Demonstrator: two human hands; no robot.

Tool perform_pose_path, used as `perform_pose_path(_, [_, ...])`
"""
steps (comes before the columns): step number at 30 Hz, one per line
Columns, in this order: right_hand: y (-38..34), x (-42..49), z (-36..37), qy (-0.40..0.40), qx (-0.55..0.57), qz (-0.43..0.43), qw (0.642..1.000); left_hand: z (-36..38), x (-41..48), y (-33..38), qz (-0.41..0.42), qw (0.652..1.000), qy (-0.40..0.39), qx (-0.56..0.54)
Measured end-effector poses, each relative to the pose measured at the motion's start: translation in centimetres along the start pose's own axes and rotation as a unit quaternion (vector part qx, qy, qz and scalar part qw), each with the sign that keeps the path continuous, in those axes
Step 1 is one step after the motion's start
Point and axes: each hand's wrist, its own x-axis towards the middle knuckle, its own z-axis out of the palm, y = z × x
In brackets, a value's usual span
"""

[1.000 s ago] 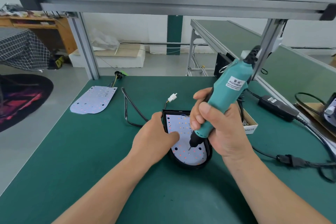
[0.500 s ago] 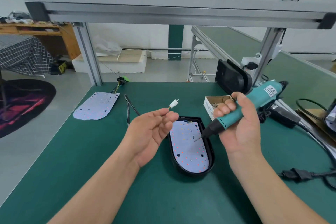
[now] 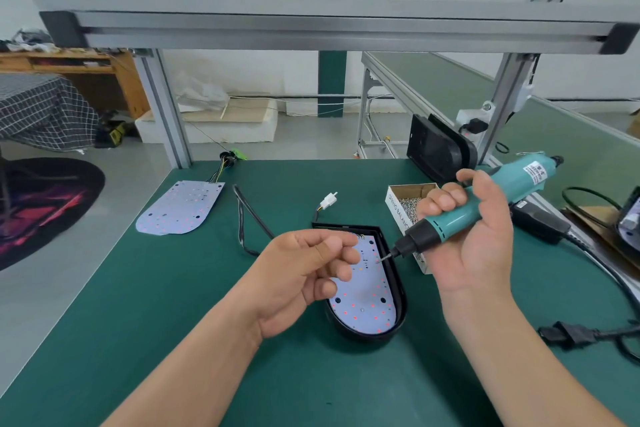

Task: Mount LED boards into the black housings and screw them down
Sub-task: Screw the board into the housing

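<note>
My right hand [image 3: 478,253] grips the screwdriver [image 3: 512,184]; left hand [image 3: 301,270] pinched, on what I can't tell. I want the bit [image 3: 383,258] square over the LED board [image 3: 367,302] hole.

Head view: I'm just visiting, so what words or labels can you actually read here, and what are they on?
"SPRING BALANC", the rest hidden: printed on the side of the box.
White label on the screwdriver: too blurred to read.
Nothing else is readable.
</note>
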Motion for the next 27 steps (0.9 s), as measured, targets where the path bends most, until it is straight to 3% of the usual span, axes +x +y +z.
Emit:
perform_pose_path(6, [-0.1, -0.1, 0.3, 0.003, 0.005, -0.011, 1.000, 0.2, -0.4, -0.1, -0.004, 0.998, -0.040, 0.049])
perform_pose_path(11, [-0.3, -0.5, 0.8, -0.013, 0.015, -0.015, 1.000, 0.6, -0.4, -0.5, 0.019, 0.994, -0.018, 0.107])
perform_pose_path(20, [0.3, -1.0, 1.3, -0.035, -0.002, -0.016, 0.999, 1.1, -0.5, -0.7, -0.019, 0.999, -0.018, 0.024])
perform_pose_path(27, [0.4, -0.9, 0.9, -0.037, -0.004, -0.013, 0.999, 1.2, -0.6, -0.8, -0.025, 0.999, -0.013, 0.022])
